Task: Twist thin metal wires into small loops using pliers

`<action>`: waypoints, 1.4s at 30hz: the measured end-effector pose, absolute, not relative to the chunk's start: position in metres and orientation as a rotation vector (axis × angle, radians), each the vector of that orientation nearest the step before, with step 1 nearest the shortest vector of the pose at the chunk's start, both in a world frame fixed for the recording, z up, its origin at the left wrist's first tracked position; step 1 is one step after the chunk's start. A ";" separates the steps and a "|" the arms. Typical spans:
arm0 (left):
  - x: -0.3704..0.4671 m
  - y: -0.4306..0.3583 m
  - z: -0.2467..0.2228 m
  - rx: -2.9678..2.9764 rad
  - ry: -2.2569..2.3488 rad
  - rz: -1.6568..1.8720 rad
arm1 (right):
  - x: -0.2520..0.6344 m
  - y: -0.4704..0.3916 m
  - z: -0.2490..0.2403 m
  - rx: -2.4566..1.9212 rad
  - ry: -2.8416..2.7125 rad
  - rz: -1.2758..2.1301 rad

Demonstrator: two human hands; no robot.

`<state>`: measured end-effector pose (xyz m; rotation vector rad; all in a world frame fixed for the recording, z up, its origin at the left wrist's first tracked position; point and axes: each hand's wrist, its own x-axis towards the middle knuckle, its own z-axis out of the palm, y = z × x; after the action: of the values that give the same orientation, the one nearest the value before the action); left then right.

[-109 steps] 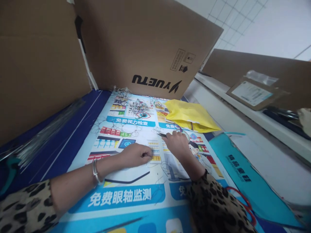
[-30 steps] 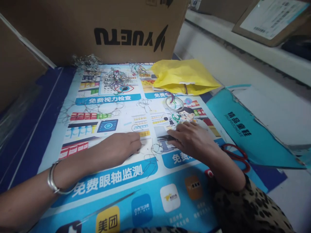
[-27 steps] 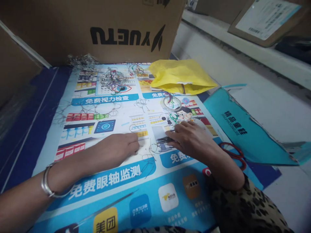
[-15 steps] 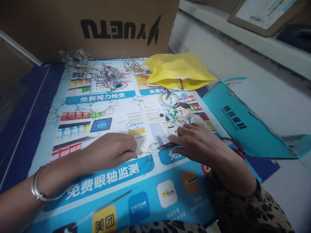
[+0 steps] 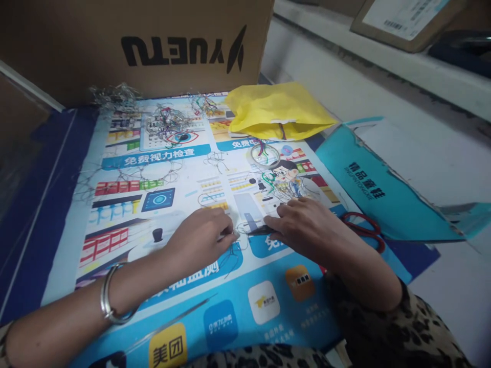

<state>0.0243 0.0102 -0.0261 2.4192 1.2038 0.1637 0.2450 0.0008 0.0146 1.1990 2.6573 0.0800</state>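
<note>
Clamps tweezers (image 5: 261, 231) in R hand (image 5: 303, 225); curls L hand (image 5: 206, 231) at wire loops (image 5: 235, 249), can't tell if pinching. Prob. partway, w/ far tangle (image 5: 169, 120) heaped, loops loose.

I read this over my feed as a makeshift craft corner, home or small workshop I can't tell, since tangles of fine wire (image 5: 169, 121) and a red-handled tool (image 5: 368, 232) lie on a printed poster (image 5: 245, 327) covering the blue worktop (image 5: 49, 153), with a big cardboard box (image 5: 76, 56) standing behind.
</note>
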 end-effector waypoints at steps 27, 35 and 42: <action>0.010 0.006 -0.020 1.956 1.179 0.303 | 0.241 0.013 -0.001 1.425 2.841 -0.234; 0.011 0.005 -0.020 2.001 1.275 0.289 | 0.227 0.009 -0.010 1.421 2.959 -0.227; 0.011 0.005 -0.020 1.643 1.162 0.435 | 0.226 0.010 -0.024 1.444 3.136 -0.103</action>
<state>0.0114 0.0049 -0.0197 1.6434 1.1624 0.4349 0.2260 0.0102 -0.0240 1.4438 3.1355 -0.1033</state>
